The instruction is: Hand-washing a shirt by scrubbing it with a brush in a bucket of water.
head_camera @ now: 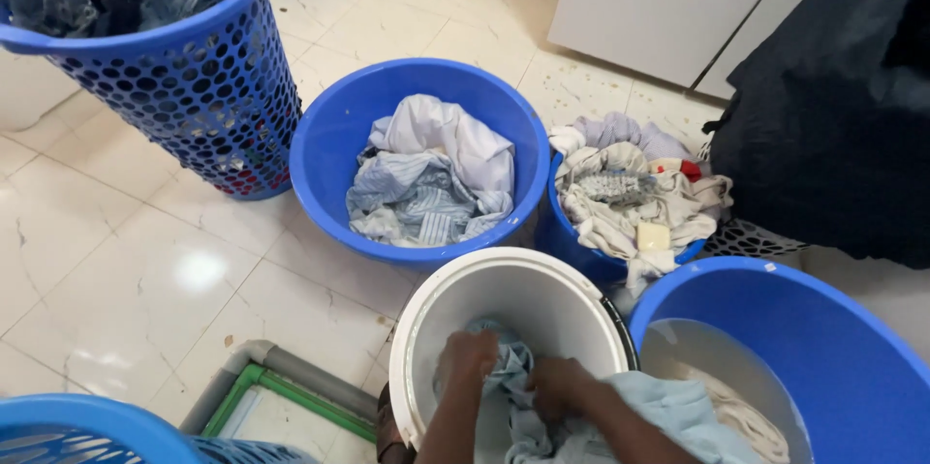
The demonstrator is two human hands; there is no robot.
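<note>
Pale blue wet cotton cloth (620, 416) is bunched between my two hands, inside the round white plastic bucket (455, 299) just below me. My left hand (467, 359) is closed in a fist on one fold of it, and my right hand (557, 391) is closed on the next fold, knuckles up; the two fists almost touch. One end of the cloth trails out over the bucket rim, to the right of my right fingers.

To rub well, I think I should keep a short piece of fabric between the fists and push one fold against the other, low in the bucket, so that water does not splash onto the glossy cream floor tiles (145, 261). The wet cloth looks soft and heavy and it will slip, so a firm grip is needed.

Right of my right fingers stands a wide blue plastic basin (833, 328) with cloudy water and a pale garment sunk in it. Beyond my fingertips is a round blue basin (320, 144) holding crumpled white and striped shirts, and beside it a smaller blue tub (562, 232) heaped with grey and cream clothes. Far beyond my left fingers is a tall blue perforated plastic basket (194, 86) full of dark clothes.
</note>
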